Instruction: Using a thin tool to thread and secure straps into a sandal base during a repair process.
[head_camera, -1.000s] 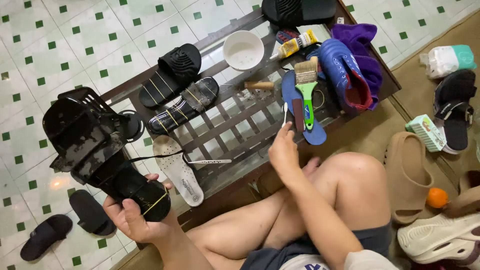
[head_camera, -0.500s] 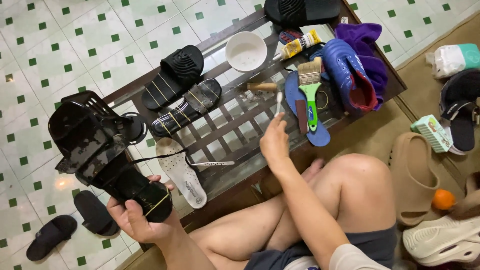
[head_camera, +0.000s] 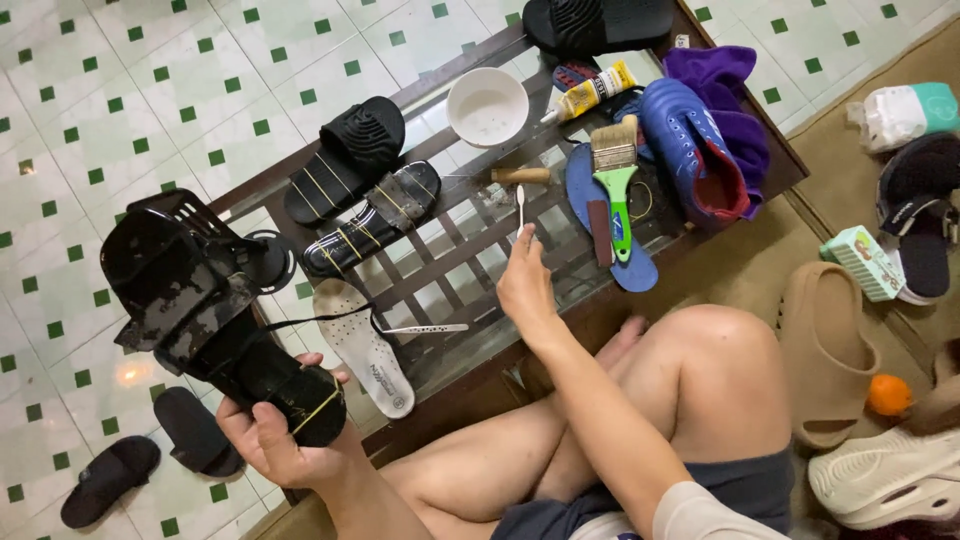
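My left hand (head_camera: 275, 435) grips the heel end of a black strapped sandal (head_camera: 205, 305), held up over the left edge of a low glass-topped table (head_camera: 455, 330). My right hand (head_camera: 525, 280) is raised over the table's middle, pinching a thin white stick (head_camera: 520, 205) upright between its fingers. A white insole (head_camera: 365, 345) lies on the glass just left of that hand. A green-handled paintbrush (head_camera: 615, 185) rests on a blue insole (head_camera: 610, 235) to its right, beside a blue shoe (head_camera: 690, 150).
A white bowl (head_camera: 487, 105), a glue tube (head_camera: 590, 92), a wooden-handled tool (head_camera: 520, 176) and two black slippers (head_camera: 355, 185) sit on the table. More black slippers (head_camera: 150, 455) lie on the tiled floor. Beige and white sandals (head_camera: 830, 350), an orange ball (head_camera: 888, 394) and small boxes lie at right.
My right hand has moved left, away from the paintbrush toward the table's middle, still holding the white stick. The sandal in my left hand has barely shifted.
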